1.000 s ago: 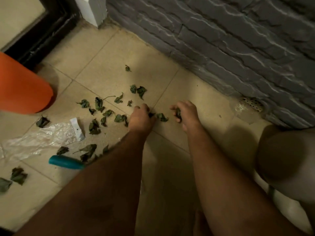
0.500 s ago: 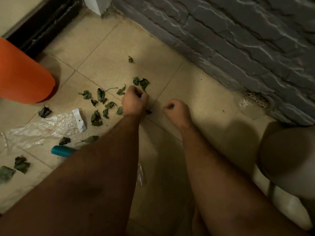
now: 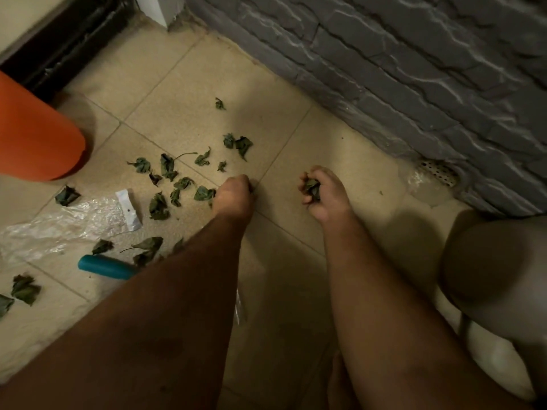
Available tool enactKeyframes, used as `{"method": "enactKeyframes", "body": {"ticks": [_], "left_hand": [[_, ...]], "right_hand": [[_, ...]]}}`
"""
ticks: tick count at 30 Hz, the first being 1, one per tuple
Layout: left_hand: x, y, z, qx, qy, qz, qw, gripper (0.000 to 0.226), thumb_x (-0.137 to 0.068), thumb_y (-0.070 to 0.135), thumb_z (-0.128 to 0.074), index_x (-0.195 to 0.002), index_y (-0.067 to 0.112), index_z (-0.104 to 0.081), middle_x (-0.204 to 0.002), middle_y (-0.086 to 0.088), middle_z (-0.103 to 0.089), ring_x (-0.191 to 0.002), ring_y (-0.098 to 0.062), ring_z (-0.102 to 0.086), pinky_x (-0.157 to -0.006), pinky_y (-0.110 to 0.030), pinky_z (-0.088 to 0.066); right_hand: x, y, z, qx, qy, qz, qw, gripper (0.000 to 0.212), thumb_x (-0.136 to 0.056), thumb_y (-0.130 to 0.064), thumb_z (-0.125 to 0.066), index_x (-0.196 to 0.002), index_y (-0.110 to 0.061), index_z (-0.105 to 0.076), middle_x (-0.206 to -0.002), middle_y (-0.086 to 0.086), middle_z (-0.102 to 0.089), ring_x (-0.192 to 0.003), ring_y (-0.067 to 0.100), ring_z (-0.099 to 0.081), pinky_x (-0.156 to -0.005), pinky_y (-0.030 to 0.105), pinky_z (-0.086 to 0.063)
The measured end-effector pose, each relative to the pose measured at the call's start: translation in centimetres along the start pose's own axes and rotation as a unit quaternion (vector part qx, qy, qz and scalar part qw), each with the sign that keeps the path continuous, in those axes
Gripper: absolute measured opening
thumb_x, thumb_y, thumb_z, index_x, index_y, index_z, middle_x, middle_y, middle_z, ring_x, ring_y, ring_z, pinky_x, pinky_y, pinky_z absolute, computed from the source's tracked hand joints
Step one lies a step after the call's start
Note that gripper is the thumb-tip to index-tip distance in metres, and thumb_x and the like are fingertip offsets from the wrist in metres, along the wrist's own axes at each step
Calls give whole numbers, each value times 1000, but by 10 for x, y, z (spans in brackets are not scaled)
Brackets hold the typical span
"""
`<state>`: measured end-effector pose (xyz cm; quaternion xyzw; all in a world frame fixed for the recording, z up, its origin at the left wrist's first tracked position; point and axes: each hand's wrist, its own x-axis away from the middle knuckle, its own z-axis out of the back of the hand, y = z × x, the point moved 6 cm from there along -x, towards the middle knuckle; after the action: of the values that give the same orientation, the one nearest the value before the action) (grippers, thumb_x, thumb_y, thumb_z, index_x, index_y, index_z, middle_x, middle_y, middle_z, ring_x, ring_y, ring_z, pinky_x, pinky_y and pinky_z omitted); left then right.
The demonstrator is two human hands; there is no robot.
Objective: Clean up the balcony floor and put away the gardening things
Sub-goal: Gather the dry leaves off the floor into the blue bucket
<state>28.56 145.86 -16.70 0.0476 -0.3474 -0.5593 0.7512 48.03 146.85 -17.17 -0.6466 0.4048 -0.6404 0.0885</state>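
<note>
Fingers (image 3: 307, 176) of the right hand (image 3: 324, 193) curled round a clump of dark green leaves (image 3: 312, 187), palm turned toward the left, wrist raised a little off the tiled floor (image 3: 189, 122). Left hand (image 3: 233, 193) knuckles-up and balled low at the floor beside a grout line, fingertips tucked under and out of sight, so cannot tell whether pinching a leaf or closed on nothing. Both forearms stretched forward from the bottom edge, nearly parallel, hands apart with bare tile between them. Scattered leaves (image 3: 165, 184) strewn left of and beyond the left hand, nearest one touching its knuckles, one leaf alone farther out toward the wall, a few more near the lower left edge. Crumpled clear plastic wrapper (image 3: 68, 226) flat on the tile to the left, teal handle (image 3: 106, 266) just beside the left forearm and partly hidden beneath it. Orange pot (image 3: 35, 134) at the left edge, well apart from the hands. Grey stone wall (image 3: 414, 69) running diagonally on the right, perforated drain cover (image 3: 441, 173) at its foot, near the right hand. Open tile ahead of both hands up to the wall; bent knee (image 3: 497, 261) close on the right.
</note>
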Motion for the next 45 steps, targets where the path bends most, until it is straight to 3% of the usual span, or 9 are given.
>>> {"method": "enactKeyframes", "body": {"ticks": [6,11,14,18,22,33,37,40,45], "left_hand": [[-1,1,12,60,58,36,996,27,-103,26,-46,-120,10,-60,-110,-9,-62,-99,-26,-61,-77,-34,-48],[-11,8,22,170,99,82,977,31,-105,27,-38,-114,5,-57,-96,-8,-56,-88,-23,-54,-75,-33,-40],[-20,19,11,261,54,77,961,26,-104,26,-44,-114,7,-58,-101,-9,-62,-100,-27,-60,-84,-36,-48],[-19,61,-12,341,-29,26,939,25,-104,22,-44,-117,9,-62,-112,-17,-65,-109,-34,-61,-93,-44,-50],[-15,107,-39,333,-90,-11,938,23,-102,29,-48,-106,10,-62,-86,-6,-57,-86,-26,-56,-78,-36,-47],[-24,93,-48,360,-57,8,931,23,-99,31,-55,-86,13,-60,-74,-4,-54,-74,-22,-53,-70,-34,-43],[-29,68,-27,390,-3,59,919,25,-100,35,-53,-93,13,-63,-74,-1,-56,-77,-22,-56,-71,-32,-44],[-29,55,-2,413,49,85,905,37,-103,40,-44,-103,11,-67,-91,-2,-64,-91,-21,-60,-84,-33,-48],[-27,27,36,374,140,84,913,42,-104,39,-43,-103,8,-70,-101,-9,-69,-100,-26,-63,-88,-35,-49]], "right_hand": [[-4,-4,-26,207,16,68,976,17,-95,-10,-51,-87,-17,-63,-65,-2,-51,-51,11,-43,-42,19,-29],[-7,-42,13,394,201,184,878,12,-91,-18,-62,-96,-18,-73,-97,0,-71,-90,18,-64,-73,22,-45],[-3,-60,71,378,298,173,859,20,-93,-22,-62,-109,-18,-73,-111,2,-71,-106,21,-64,-77,14,-39],[-3,-65,124,370,288,117,876,41,-91,-31,-55,-126,-12,-63,-128,6,-64,-118,23,-59,-82,9,-40],[-3,-66,149,381,320,120,859,27,-93,-20,-63,-118,-19,-71,-125,0,-68,-117,21,-61,-91,13,-36],[8,-78,133,482,359,138,787,26,-95,-11,-49,-106,-8,-73,-114,17,-69,-109,33,-61,-87,27,-45],[4,-76,109,248,345,175,888,18,-98,-10,-46,-85,-11,-58,-83,9,-57,-75,20,-55,-65,24,-41],[-15,-61,42,-11,165,129,978,22,-94,-4,-45,-74,-12,-52,-68,7,-57,-46,11,-42,-36,19,-26],[-25,-23,-73,-46,-87,15,995,21,-93,4,-44,-82,-9,-55,-69,5,-56,-42,4,-45,-33,15,-24]]}}
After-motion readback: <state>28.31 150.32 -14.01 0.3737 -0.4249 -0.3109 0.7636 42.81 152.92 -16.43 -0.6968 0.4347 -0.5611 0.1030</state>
